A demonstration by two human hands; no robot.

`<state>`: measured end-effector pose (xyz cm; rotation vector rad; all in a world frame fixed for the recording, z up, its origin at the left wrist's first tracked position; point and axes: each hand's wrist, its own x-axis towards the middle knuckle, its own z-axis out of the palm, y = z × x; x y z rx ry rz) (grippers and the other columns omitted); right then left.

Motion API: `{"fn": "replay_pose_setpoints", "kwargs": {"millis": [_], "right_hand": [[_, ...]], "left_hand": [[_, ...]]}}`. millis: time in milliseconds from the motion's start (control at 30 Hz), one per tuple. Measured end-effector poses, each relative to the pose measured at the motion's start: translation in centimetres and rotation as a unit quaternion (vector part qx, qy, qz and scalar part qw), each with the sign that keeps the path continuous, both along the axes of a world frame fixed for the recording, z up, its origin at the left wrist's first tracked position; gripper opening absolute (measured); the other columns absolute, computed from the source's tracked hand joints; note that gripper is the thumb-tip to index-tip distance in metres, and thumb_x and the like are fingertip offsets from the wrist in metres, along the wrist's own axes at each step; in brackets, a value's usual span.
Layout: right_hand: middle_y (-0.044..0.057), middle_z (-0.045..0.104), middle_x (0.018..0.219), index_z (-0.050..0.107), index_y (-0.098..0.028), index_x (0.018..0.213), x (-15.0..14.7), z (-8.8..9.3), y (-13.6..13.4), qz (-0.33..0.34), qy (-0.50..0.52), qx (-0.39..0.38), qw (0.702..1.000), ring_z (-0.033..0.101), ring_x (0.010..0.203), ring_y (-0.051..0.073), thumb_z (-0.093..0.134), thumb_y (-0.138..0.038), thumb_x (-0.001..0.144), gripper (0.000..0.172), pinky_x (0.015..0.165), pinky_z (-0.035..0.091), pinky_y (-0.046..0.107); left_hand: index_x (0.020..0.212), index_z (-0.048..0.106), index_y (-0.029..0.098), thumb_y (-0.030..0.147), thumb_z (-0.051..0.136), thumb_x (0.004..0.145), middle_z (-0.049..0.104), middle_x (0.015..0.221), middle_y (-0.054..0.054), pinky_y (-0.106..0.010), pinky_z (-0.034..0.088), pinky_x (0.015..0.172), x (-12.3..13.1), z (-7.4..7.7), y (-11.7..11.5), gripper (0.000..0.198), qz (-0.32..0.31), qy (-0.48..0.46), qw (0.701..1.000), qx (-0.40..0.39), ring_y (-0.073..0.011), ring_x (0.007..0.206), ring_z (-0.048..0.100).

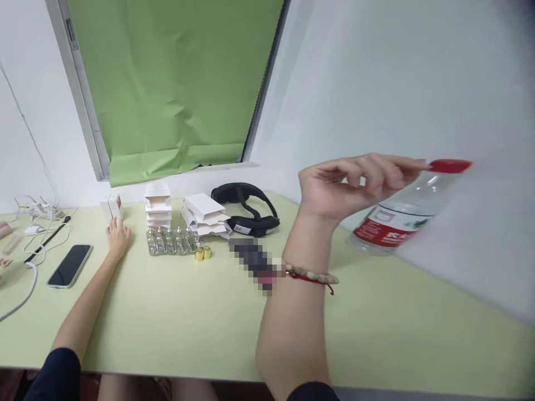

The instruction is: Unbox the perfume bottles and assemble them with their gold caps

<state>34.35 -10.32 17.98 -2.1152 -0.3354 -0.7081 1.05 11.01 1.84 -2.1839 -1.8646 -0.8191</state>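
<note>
My right hand point(355, 184) is raised above the table's right side, fingers curled around the neck of a clear plastic water bottle point(397, 220) with a red cap and a red label; the bottle is tilted and blurred. My left hand point(117, 236) lies flat on the pale green table point(175, 317), fingers stretched toward two small white boxes point(111, 207) at the back. Just right of it stands a row of small glass bottles point(171, 241) with two gold caps point(202, 253) beside them.
Stacks of white cartons point(157, 203) and flat cartons point(207, 214) sit behind the glass bottles, with a black headband device point(251, 211) to their right. A phone point(69, 265) and white cables point(37, 223) lie at the left. A green blind point(175, 83) covers the window.
</note>
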Motion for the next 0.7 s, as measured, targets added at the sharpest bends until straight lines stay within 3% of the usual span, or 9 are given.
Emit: {"fn": "replay_pose_setpoints", "kwargs": {"millis": [67, 233, 367, 500, 700], "right_hand": [[-0.002, 0.072, 0.081, 0.065, -0.020, 0.075, -0.4, 0.3, 0.2, 0.007, 0.026, 0.032, 0.999, 0.072, 0.080, 0.007, 0.009, 0.009, 0.084, 0.064, 0.051, 0.044, 0.010], [0.001, 0.072, 0.101, 0.068, -0.026, 0.101, -1.5, 1.0, 0.7, 0.075, 0.051, 0.037, 0.995, 0.072, 0.088, 0.010, 0.011, 0.007, 0.088, 0.067, 0.054, 0.046, 0.013], [-0.001, 0.072, 0.104, 0.068, -0.029, 0.105, -1.7, 1.2, 1.0, 0.061, 0.064, 0.060, 0.994, 0.072, 0.091, 0.010, 0.010, 0.004, 0.090, 0.069, 0.055, 0.048, 0.012], [-0.001, 0.071, 0.104, 0.067, -0.028, 0.104, -1.6, 1.2, 0.9, 0.042, 0.095, 0.077, 0.992, 0.070, 0.098, 0.008, 0.000, 0.002, 0.091, 0.074, 0.053, 0.046, 0.009], [-0.006, 0.072, 0.098, 0.069, -0.027, 0.085, -1.2, 1.1, 0.8, 0.045, 0.115, 0.154, 0.980, 0.070, 0.096, 0.006, 0.007, -0.001, 0.093, 0.068, 0.054, 0.046, 0.006]], "left_hand": [[0.140, 0.046, 0.019, 0.026, 0.040, 0.090, 0.038, 0.151, -0.019, -0.047, 0.029, 0.110, 0.1, -0.1, 0.9, 0.051, 0.018, 0.009, 1.000, -0.017, -0.0321, 0.139, 0.034], [0.146, 0.041, 0.023, 0.031, 0.043, 0.090, 0.029, 0.155, -0.019, -0.051, 0.030, 0.108, 0.0, -0.4, 2.7, 0.057, 0.033, 0.012, 0.998, -0.048, -0.0353, 0.139, 0.033], [0.146, 0.042, 0.023, 0.036, 0.046, 0.088, 0.036, 0.148, -0.021, -0.051, 0.033, 0.104, -0.1, -0.4, 3.7, 0.059, 0.045, 0.005, 0.997, -0.056, -0.0364, 0.133, 0.039], [0.147, 0.039, 0.023, 0.038, 0.045, 0.088, 0.045, 0.136, -0.020, -0.049, 0.033, 0.102, -0.3, -0.4, 4.2, 0.061, 0.064, -0.002, 0.996, -0.068, -0.0355, 0.125, 0.044], [0.145, 0.042, 0.024, 0.044, 0.046, 0.087, 0.050, 0.126, -0.019, -0.048, 0.032, 0.101, -0.4, -0.5, 4.5, 0.062, 0.063, 0.027, 0.993, -0.096, -0.0362, 0.121, 0.045]]}}
